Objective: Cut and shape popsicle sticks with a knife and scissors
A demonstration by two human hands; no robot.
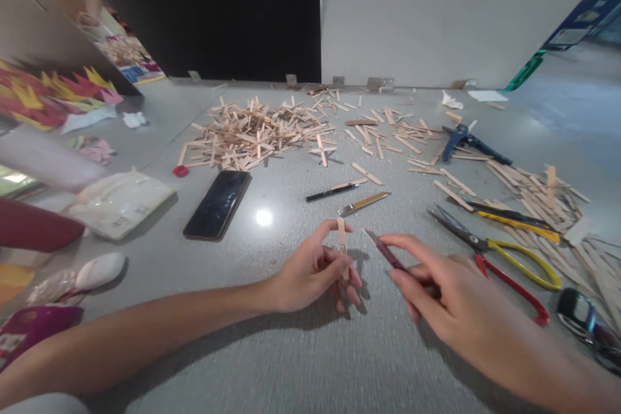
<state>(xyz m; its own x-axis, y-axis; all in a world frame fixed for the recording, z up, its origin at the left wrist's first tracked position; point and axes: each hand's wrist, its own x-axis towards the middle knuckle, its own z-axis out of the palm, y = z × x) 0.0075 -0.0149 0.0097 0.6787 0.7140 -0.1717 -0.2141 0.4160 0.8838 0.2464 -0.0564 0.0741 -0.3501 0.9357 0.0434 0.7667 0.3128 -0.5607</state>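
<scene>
Between the thumb and fingers of my left hand (315, 268) is a short wooden craft stick (342, 239), held nearly upright with a small dark mark at its middle. My right hand (436, 284) is closed around a craft knife (388, 252) with a dark red handle. Its blade points up and left, a small gap away from the stick. Just beyond my hands lie a yellow-handled craft knife (363, 204) and a slim black knife or pen (334, 191). A crossed pair of sticks (323, 150) stands farther back.
A large heap of cut sticks (262, 132) spreads at the back. Left of me lie a phone (217, 205) and a plastic packet (123, 202). At right are scissors (485, 244), a yellow-black cutter (519, 223), a blue clamp-like tool (456, 142) and more sticks (538, 197). Black and white panels rise behind.
</scene>
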